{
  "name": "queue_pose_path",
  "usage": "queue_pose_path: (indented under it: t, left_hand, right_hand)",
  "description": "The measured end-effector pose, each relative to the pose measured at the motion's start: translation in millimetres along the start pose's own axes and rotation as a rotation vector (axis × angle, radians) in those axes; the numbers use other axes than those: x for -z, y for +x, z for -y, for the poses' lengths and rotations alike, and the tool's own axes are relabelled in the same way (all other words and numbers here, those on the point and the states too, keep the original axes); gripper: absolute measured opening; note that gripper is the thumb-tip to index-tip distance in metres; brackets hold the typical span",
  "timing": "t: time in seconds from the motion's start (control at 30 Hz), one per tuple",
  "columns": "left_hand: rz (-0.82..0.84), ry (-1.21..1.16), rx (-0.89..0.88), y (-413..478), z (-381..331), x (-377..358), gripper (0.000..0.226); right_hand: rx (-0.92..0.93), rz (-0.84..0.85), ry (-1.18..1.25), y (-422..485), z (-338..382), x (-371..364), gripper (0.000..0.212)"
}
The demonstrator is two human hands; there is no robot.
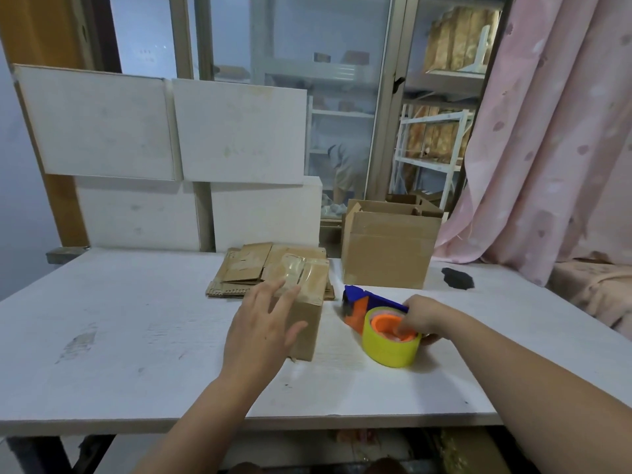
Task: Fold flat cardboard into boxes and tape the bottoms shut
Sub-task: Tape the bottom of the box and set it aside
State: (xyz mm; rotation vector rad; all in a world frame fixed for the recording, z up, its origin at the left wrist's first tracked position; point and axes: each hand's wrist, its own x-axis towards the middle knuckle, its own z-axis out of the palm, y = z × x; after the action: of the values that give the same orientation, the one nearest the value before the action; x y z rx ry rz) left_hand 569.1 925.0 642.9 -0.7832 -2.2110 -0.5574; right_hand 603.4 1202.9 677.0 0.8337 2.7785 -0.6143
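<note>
1. One view, head: your left hand (263, 323) is spread open, empty, at the small box (307, 333) near-left face; contact unclear.
2. Your right hand (422, 318) grips the tape dispenser (390, 347), just right of the small box.
3. Small box runs lengthwise away from you; left hand is nearer.

Matt brown cardboard box (306, 313) with glossy tape; scuffed, perhaps painted, white table (136, 336).

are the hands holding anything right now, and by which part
The right hand grips the tape dispenser at the end carrying the yellow tape roll. The left hand holds nothing, spread open by the small taped box.
</note>
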Motion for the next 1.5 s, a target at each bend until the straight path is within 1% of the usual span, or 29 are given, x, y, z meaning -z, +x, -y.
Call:
queue_pose_path:
  t: [0.07,0.1,0.17,0.2,0.3,0.33,0.4,0.47,0.5,0.53,0.57,0.63,0.73,0.8,0.87,0.93,1.07,1.13,1.2,1.37,1.43,1.5]
  left_hand:
    - [-0.053,-0.020,0.064,2,-2,3,0.056]
    - [-0.086,-0.033,0.096,3,-2,5,0.054]
    - [-0.151,-0.101,0.157,6,-1,9,0.048]
    - [-0.181,-0.160,0.192,7,-2,12,0.043]
    - [-0.224,-0.343,0.247,14,-17,27,0.027]
    - [-0.196,-0.434,0.252,18,-28,33,0.023]
    - [-0.071,-0.625,0.314,30,-54,40,0.017]
    - [0.070,-0.732,0.400,45,-78,38,0.009]
    - [0.129,-0.748,0.430,51,-87,36,0.011]
    - [0.181,-0.759,0.455,55,-95,33,0.016]
    - [0.219,-0.774,0.474,59,-102,28,0.017]
    - [0.239,-0.810,0.501,62,-112,22,0.013]
    - [0.142,-0.824,0.530,64,-121,15,0.017]
    - [0.069,-0.887,0.598,64,-123,14,0.020]
    - [0.003,-0.963,0.673,65,-121,14,0.017]
    - [-0.063,-1.032,0.727,65,-117,13,0.011]
    - [-0.110,-1.033,0.689,61,-107,16,0.013]
    - [-0.121,-1.085,0.711,62,-100,20,0.013]
    - [-0.120,-1.193,0.760,65,-93,27,0.012]
    - [-0.038,-1.402,0.876,71,-79,44,0.018]
    - [-0.048,-1.411,0.889,73,-75,46,0.020]
    - [-0.115,-1.338,0.870,73,-70,46,0.022]
  right_hand:
    - [0.001,-0.034,0.023,0,0,-3,0.025]
    - [0.011,-0.041,0.082,-2,2,-3,0.020]
    - [0.016,-0.020,0.356,-7,2,-5,0.009]
    - [0.016,-0.002,0.523,-11,3,-6,0.009]
    - [0.009,0.037,0.954,-19,6,-12,0.021]
    - [0.004,0.045,1.057,-24,7,-15,0.024]
    - [0.032,0.039,1.210,-34,10,-21,0.029]
    - [0.104,-0.015,1.282,-46,13,-24,0.038]
    - [0.135,-0.046,1.308,-51,15,-26,0.040]
    - [0.164,-0.076,1.319,-55,16,-29,0.042]
    - [0.189,-0.112,1.312,-58,17,-30,0.043]
    - [0.242,-0.204,1.220,-65,19,-32,0.043]
    - [0.331,-0.313,1.077,-74,22,-35,0.041]
    - [0.372,-0.348,1.058,-78,23,-37,0.040]
    - [0.403,-0.391,1.060,-79,21,-38,0.041]
    - [0.450,-0.450,1.013,-80,18,-39,0.041]
    - [0.555,-0.535,0.957,-81,15,-36,0.047]
    - [0.600,-0.557,0.910,-83,16,-28,0.049]
    - [0.661,-0.557,0.832,-86,19,-16,0.048]
    - [0.809,-0.544,0.666,-105,35,10,0.053]
    - [0.879,-0.525,0.616,-111,40,18,0.059]
    - [0.926,-0.532,0.568,-114,43,23,0.063]
